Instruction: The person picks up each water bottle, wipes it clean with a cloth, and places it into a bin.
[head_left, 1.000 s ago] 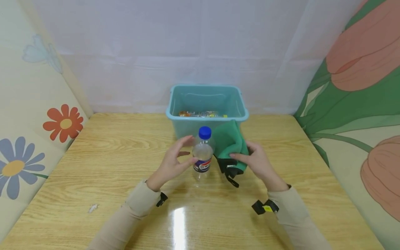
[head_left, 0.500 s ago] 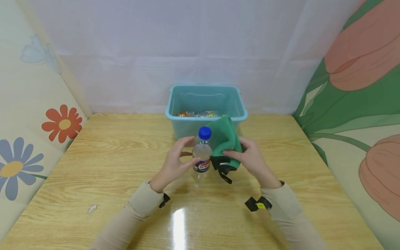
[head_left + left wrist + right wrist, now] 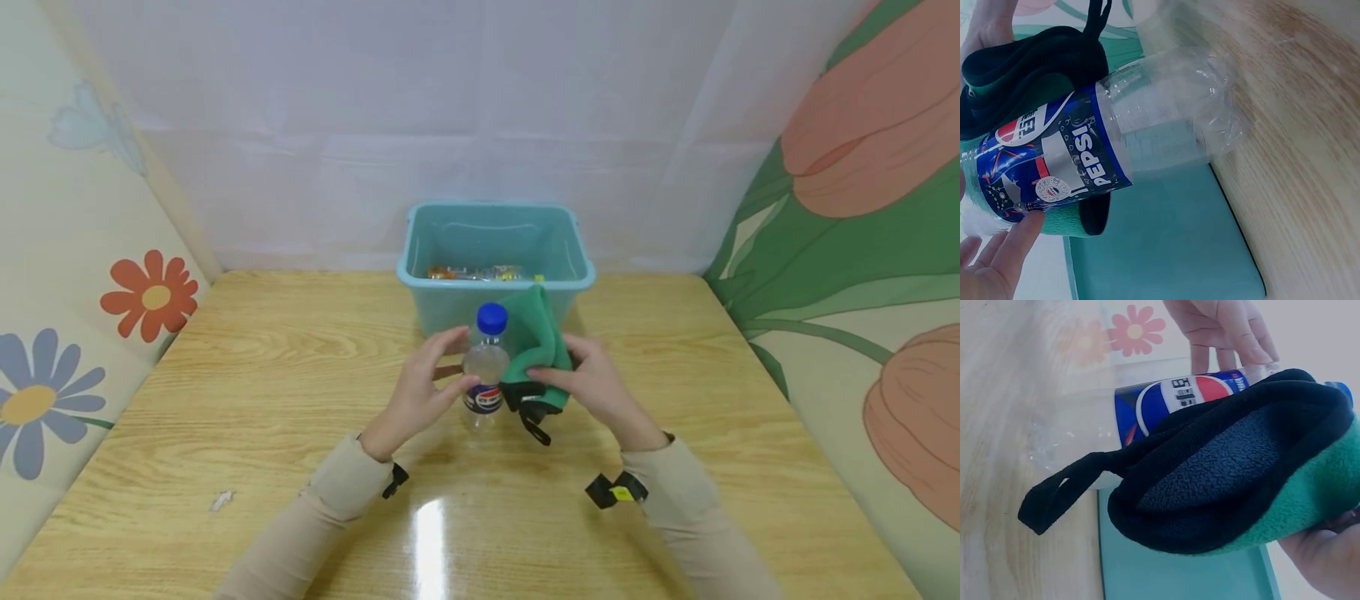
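Observation:
A clear plastic Pepsi bottle [image 3: 486, 377] with a blue cap stands upright on the wooden table [image 3: 285, 392]. My left hand [image 3: 426, 385] grips it from the left, thumb on the label [image 3: 1054, 165] and fingers [image 3: 1222, 331] round the far side. My right hand [image 3: 588, 385] holds a green fleece pouch [image 3: 538, 350] with black lining [image 3: 1235, 462] and a black loop [image 3: 1054, 500]. The pouch's open mouth is pressed against the bottle's right side [image 3: 1172, 403].
A teal plastic bin [image 3: 495, 250] stands just behind the bottle, with several small items on its floor. Flower-patterned panels [image 3: 112, 275] wall in the table left and right, and a white sheet hangs at the back. A small white scrap [image 3: 222, 499] lies front left.
My right hand has carried the green pouch leftward until it touches the bottle. The left hand and bottle have stayed in place.

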`<state>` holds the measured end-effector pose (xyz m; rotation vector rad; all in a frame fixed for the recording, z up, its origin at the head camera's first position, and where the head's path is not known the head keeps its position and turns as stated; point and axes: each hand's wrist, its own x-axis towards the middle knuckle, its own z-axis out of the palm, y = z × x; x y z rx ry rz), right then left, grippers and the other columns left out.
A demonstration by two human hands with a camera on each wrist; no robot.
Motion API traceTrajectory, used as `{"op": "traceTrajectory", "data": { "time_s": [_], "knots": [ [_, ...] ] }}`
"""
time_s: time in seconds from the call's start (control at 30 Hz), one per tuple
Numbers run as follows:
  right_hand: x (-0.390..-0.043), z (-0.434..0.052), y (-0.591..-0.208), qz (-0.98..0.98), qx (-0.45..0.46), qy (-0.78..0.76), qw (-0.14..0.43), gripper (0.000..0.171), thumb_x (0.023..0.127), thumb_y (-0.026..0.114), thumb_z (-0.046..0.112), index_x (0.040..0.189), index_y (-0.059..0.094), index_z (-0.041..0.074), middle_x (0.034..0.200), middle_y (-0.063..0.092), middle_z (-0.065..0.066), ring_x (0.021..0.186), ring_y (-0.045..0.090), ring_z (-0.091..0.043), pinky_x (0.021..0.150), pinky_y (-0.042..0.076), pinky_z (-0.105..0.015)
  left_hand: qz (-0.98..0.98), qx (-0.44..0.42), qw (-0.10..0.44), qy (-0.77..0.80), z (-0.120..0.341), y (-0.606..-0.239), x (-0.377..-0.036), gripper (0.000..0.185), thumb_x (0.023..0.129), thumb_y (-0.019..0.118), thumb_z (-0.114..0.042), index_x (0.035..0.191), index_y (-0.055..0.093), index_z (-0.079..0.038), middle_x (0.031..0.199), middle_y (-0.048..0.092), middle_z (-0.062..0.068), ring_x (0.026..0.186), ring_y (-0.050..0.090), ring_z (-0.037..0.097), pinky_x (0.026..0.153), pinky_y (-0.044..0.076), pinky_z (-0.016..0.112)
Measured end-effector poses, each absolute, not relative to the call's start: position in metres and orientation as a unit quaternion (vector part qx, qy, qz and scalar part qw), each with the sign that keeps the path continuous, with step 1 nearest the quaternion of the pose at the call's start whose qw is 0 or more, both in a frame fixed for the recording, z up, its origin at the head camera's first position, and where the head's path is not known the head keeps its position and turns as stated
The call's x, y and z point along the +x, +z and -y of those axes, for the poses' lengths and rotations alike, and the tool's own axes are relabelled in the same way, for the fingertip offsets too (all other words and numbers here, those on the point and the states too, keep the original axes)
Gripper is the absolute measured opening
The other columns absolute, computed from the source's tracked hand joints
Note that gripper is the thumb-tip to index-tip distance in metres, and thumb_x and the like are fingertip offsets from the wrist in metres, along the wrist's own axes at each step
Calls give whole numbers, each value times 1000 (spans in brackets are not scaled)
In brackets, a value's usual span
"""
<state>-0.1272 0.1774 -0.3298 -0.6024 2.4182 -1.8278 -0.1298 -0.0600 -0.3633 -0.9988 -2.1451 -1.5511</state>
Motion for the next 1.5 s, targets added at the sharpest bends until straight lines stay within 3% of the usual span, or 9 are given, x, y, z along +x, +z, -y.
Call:
{"op": "traceTrajectory", "data": {
  "time_s": [0.33,0.67,1.03,1.5],
  "knots": [
    [-135,-174,-345,-799,-187,-571,41,34,75,71,2,106,61,-5,100,63,-18,87,60,-23,76,53,-35,746,-348,154,-547,60,-368,-130,62,76,69,3,129,38,9,124,46,25,103,55,35,75,55,31],
    [-139,-169,-363,-811,-193,-542,104,32,76,72,7,105,62,-2,97,65,-14,80,60,-20,72,52,-33,741,-363,153,-544,62,-370,-131,63,76,68,4,130,37,8,124,45,27,104,54,37,77,54,31],
    [-140,-166,-371,-812,-213,-531,113,30,76,70,4,104,62,-3,98,65,-14,81,59,-18,72,51,-32,736,-371,154,-544,64,-373,-135,60,77,66,7,129,37,10,123,45,28,105,53,36,78,54,33],
    [-140,-181,-371,-800,-170,-562,122,32,79,68,4,108,59,-7,93,65,-12,78,60,-17,70,52,-31,729,-406,128,-537,70,-367,-141,60,78,64,9,131,35,9,123,48,25,107,52,36,80,53,32]
  ]
}}
